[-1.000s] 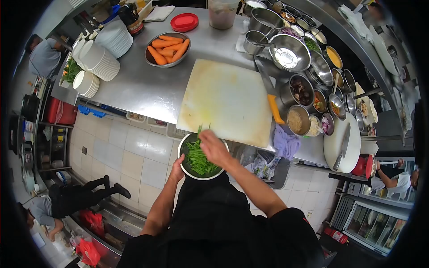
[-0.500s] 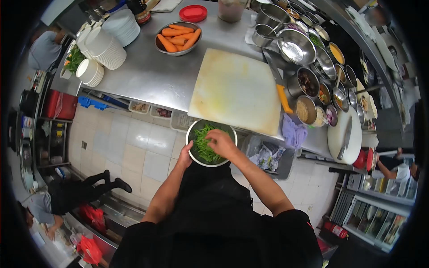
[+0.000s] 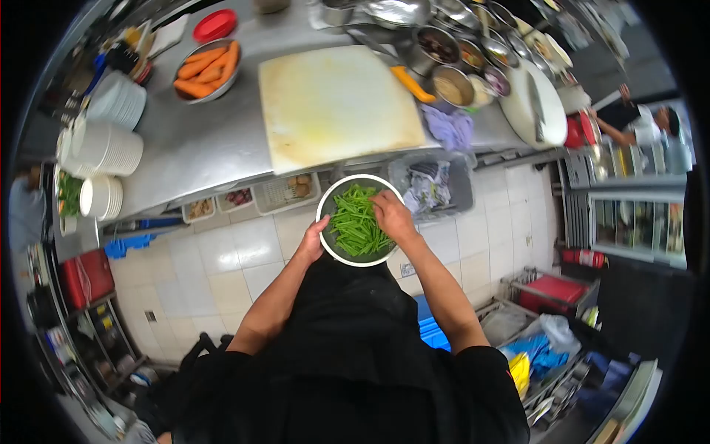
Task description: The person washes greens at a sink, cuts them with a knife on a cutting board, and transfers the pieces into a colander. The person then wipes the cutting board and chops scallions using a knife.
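Note:
A round bowl with a white rim (image 3: 330,254) is held in front of my body, just off the table's front edge. Cut green vegetable pieces (image 3: 356,222) fill much of it. My left hand (image 3: 313,238) grips the rim on the left side, thumb over the edge. At the upper right of the bowl, my right hand (image 3: 392,214) has its fingers curled at the rim and the greens; what they hold, if anything, is hidden. Beyond the bowl lies a stained white cutting board (image 3: 336,107), with an orange-handled knife (image 3: 413,84) at its right.
Carrots (image 3: 209,68) in a metal bowl and stacked white bowls (image 3: 111,148) stand on the left of the steel table (image 3: 188,140). Ingredient bowls and a purple cloth (image 3: 449,127) are on the right. A grey bin (image 3: 462,185) sits below. A person (image 3: 643,126) is at far right.
The view has turned and shifted, so the table sits higher in it. My right hand has moved from over the greens to the bowl's right side. My left hand keeps its hold.

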Tool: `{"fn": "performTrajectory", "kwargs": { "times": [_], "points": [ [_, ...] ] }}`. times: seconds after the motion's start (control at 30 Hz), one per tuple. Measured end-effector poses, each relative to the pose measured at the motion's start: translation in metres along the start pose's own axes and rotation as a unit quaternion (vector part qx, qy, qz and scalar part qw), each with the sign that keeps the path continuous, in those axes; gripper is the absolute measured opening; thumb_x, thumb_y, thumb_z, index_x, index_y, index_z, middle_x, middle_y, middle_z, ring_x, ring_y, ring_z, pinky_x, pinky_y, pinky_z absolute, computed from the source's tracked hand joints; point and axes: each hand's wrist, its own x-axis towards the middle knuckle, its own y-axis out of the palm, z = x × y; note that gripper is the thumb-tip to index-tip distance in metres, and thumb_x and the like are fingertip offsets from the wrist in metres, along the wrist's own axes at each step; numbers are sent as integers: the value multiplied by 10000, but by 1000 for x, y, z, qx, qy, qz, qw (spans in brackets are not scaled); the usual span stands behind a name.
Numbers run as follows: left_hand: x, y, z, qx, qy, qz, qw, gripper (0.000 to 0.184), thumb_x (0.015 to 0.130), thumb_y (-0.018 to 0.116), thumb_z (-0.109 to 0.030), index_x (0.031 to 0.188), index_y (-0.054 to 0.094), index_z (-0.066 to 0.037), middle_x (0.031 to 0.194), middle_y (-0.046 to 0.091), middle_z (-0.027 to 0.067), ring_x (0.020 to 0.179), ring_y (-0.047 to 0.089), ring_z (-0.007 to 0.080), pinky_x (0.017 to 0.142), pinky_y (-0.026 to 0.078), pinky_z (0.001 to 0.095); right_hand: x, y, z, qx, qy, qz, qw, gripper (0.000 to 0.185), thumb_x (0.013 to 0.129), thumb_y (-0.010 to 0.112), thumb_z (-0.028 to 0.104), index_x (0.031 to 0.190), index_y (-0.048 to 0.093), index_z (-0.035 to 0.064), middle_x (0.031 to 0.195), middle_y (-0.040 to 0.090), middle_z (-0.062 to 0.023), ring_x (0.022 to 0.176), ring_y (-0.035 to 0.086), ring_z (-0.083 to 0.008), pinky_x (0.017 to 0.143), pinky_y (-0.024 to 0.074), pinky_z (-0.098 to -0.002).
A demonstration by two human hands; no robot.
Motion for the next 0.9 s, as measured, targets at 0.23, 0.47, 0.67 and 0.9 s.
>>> {"fn": "performTrajectory", "kwargs": {
  "times": [0.23, 0.47, 0.67, 0.9],
  "points": [
    [34, 117, 29, 40, -69, 82, 993, 583, 950, 464, -449, 1336, 449, -12, 1308, 536, 142, 1182, 527, 268, 1028, 395, 417, -82, -75, 25, -53, 45, -95, 993, 224, 717, 672, 7, 936, 655, 51, 1097, 580, -200, 1003, 578, -381, 820, 503, -428],
    [54, 221, 105, 122, -143, 184, 965, 571, 960, 455, -423, 1351, 428, -8, 1317, 527, 147, 1195, 522, 278, 1035, 395, 419, -174, -175, -60, -107, 216, -241, 940, 163, 761, 614, -8, 915, 651, 32, 1033, 604, -211, 869, 613, -402, 727, 522, -435],
    [75, 313, 204, 156, -180, 242, 941, 560, 964, 452, -413, 1345, 432, -3, 1306, 537, 147, 1174, 540, 283, 1022, 412, 420, -252, -294, -123, 12, 333, -292, 897, 167, 817, 625, 54, 984, 635, 45, 834, 662, -197, 769, 628, -391, 681, 511, -413],
    [83, 424, 317, 198, -226, 274, 914, 567, 969, 441, -423, 1337, 439, 9, 1309, 532, 161, 1177, 535, 287, 1026, 406, 411, -347, -388, -185, 127, 350, -363, 854, 216, 833, 618, 88, 1047, 639, 64, 873, 675, -185, 765, 659, -314, 715, 513, -376]
  ]
}}
